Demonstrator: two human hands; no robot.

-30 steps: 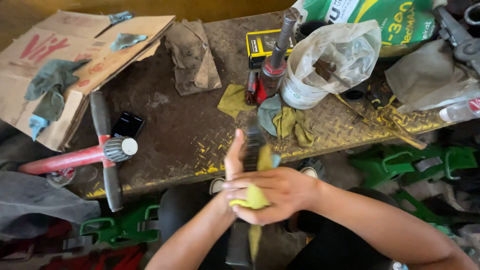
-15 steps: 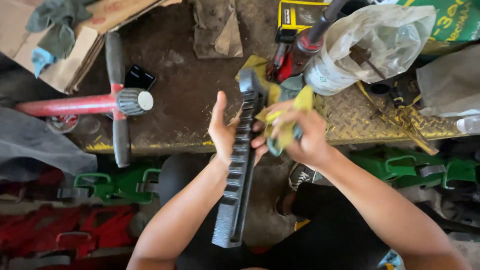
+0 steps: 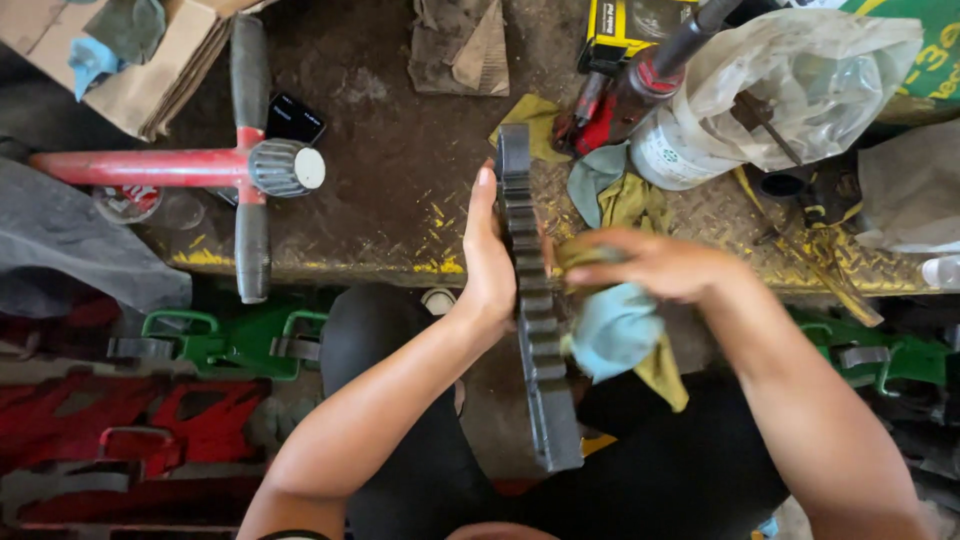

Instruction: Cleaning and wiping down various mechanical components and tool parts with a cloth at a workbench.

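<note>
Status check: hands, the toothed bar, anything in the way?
Left hand grips toothed bar. Right hand presses cloth against it. Nothing in the way.

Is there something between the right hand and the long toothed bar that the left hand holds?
Yes. A crumpled blue and yellow cloth lies between the right hand and the long dark toothed metal bar, pressed against the bar's side. The left hand touches the bar directly on its other side, with nothing between.
</note>
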